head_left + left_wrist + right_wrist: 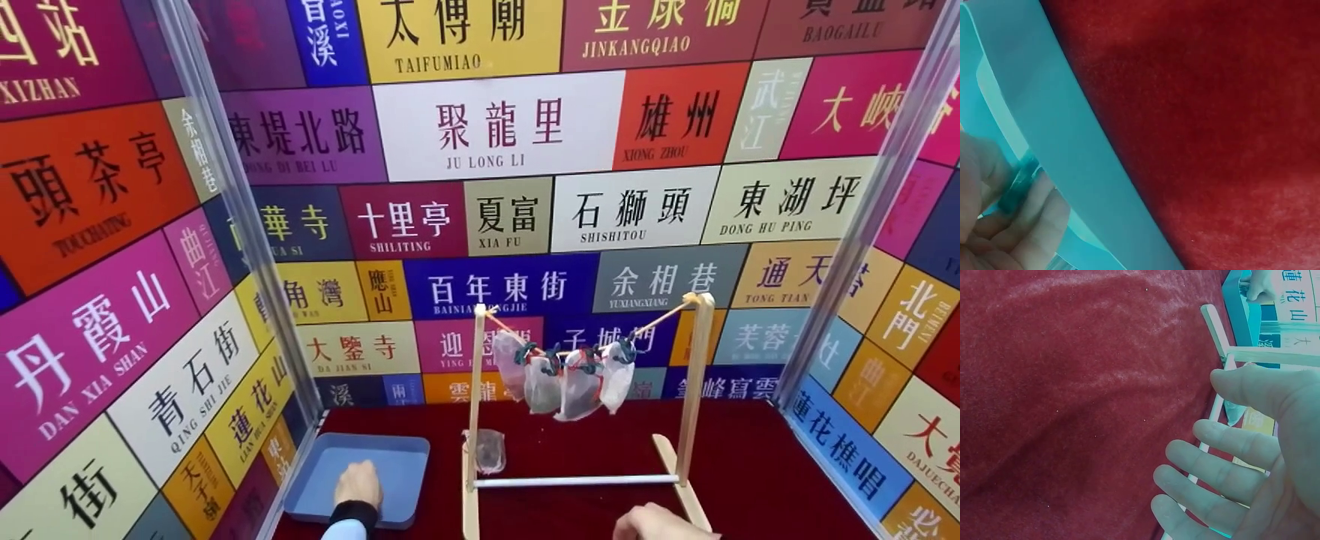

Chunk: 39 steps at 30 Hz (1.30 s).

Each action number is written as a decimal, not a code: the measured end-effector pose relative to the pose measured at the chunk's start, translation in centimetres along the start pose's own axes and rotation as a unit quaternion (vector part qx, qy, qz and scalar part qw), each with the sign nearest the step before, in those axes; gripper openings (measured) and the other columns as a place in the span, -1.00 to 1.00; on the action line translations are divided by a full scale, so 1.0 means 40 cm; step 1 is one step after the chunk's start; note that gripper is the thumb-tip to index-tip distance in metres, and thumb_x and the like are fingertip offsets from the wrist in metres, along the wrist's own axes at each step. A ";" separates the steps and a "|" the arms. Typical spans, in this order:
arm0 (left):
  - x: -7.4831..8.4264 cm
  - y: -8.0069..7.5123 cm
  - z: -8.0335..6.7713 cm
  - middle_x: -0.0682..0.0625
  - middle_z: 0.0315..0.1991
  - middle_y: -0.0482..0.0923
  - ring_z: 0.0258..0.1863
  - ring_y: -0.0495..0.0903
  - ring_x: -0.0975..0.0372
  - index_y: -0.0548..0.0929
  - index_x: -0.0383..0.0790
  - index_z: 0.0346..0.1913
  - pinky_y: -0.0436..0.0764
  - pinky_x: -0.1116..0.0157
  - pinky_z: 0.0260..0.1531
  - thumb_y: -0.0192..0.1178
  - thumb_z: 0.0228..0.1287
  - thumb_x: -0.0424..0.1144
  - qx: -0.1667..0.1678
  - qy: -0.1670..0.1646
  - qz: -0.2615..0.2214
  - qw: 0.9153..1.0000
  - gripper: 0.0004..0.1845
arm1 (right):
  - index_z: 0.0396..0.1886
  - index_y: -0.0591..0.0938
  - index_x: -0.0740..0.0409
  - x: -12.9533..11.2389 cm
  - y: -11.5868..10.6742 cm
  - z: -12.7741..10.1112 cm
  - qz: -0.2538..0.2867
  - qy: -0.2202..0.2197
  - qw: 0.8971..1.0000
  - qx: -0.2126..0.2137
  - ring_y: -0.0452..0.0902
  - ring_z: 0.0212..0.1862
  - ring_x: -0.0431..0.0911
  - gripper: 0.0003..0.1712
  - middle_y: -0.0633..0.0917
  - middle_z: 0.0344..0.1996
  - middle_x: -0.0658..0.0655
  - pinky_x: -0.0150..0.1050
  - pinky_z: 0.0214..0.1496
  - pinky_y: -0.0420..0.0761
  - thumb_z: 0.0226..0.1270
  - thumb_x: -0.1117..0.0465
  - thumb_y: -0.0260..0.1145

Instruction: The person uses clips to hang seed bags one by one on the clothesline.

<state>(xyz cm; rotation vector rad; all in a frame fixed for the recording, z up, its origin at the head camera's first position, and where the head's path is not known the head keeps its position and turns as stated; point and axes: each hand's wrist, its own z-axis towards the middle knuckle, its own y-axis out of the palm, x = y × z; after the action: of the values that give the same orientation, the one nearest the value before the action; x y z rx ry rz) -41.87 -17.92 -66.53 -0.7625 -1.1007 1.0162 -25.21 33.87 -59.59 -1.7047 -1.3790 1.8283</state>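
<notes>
My left hand (358, 484) is inside the blue tray (409, 457) at the left. In the left wrist view its thumb and fingers pinch a small dark green clip (1019, 183), blurred, beside the tray wall. At the lower right my right hand (656, 523) holds nothing, and its fingers (1216, 481) are spread and relaxed in the right wrist view. It is nearest the right foot of a wooden rack (694, 375). Several small whitish mesh bags (581, 394) hang from the rack's cord, with dark green clips (589, 365) at their tops.
Another small translucent bag (491, 450) is by the rack's left post. A white crossbar (577, 481) joins the rack's feet low down. Dark red cloth (570, 446) covers the table. Colourful sign-patterned panels (495, 127) stand behind and on both sides.
</notes>
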 end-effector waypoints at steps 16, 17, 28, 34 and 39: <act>0.226 -0.104 -0.061 -0.05 -0.35 0.82 -0.34 0.79 0.06 0.88 -0.23 -0.26 0.77 0.09 -0.28 0.34 0.11 -0.45 0.009 0.173 -0.139 0.975 -0.82 | -0.23 0.78 0.04 -0.071 0.014 0.029 -0.035 -0.146 0.987 0.049 0.66 -0.36 -0.38 -0.85 0.79 -0.41 -0.19 -0.36 -0.31 0.65 0.28 0.11 0.53; 0.260 -0.106 -0.073 -0.03 -0.35 0.82 -0.34 0.79 0.10 0.88 -0.22 -0.26 0.77 0.13 -0.28 0.32 0.14 -0.46 0.008 0.197 -0.154 0.968 -0.81 | -0.21 0.78 0.03 -0.081 0.016 0.034 -0.043 -0.153 0.985 0.062 0.66 -0.37 -0.38 -0.83 0.79 -0.41 -0.19 -0.36 -0.32 0.66 0.29 0.09 0.53; 0.579 -0.093 -0.196 0.17 -0.29 0.82 -0.37 0.66 0.46 0.90 -0.08 -0.20 0.57 0.55 -0.31 0.36 0.17 -0.38 -0.084 0.261 -0.247 0.929 -0.79 | 0.07 0.73 0.17 -0.170 0.031 0.075 -0.035 -0.144 0.981 0.126 0.63 -0.43 -0.39 -0.41 0.82 -0.35 0.00 -0.33 -0.34 0.66 0.30 -0.20 0.53; 0.628 -0.079 -0.216 0.19 -0.34 0.81 -0.51 0.51 0.57 0.90 -0.09 -0.23 0.47 0.59 -0.45 0.33 0.17 -0.42 -0.095 0.244 -0.280 0.923 -0.78 | -0.07 0.79 0.08 -0.157 0.035 0.070 -0.049 -0.158 0.976 0.144 0.61 -0.45 -0.44 -0.61 0.79 -0.43 -0.17 -0.41 -0.40 0.62 0.32 -0.09 0.55; 0.632 -0.052 -0.239 0.15 -0.37 0.79 -0.66 0.59 0.51 0.89 -0.17 -0.22 0.61 0.46 -0.60 0.31 0.28 -0.44 -0.169 0.183 -0.359 0.899 -0.82 | -0.31 0.80 -0.04 -0.140 0.049 0.057 -0.094 -0.202 0.959 0.176 0.53 -0.50 -0.54 -0.83 0.74 -0.52 -0.27 -0.54 -0.48 0.52 0.25 0.01 0.57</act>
<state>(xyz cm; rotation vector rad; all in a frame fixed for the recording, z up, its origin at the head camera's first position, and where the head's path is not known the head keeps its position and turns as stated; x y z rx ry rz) -29.19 4.75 -58.74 -0.6966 -1.1057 0.0444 -25.03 27.70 -58.06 -1.0290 -1.2030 2.2257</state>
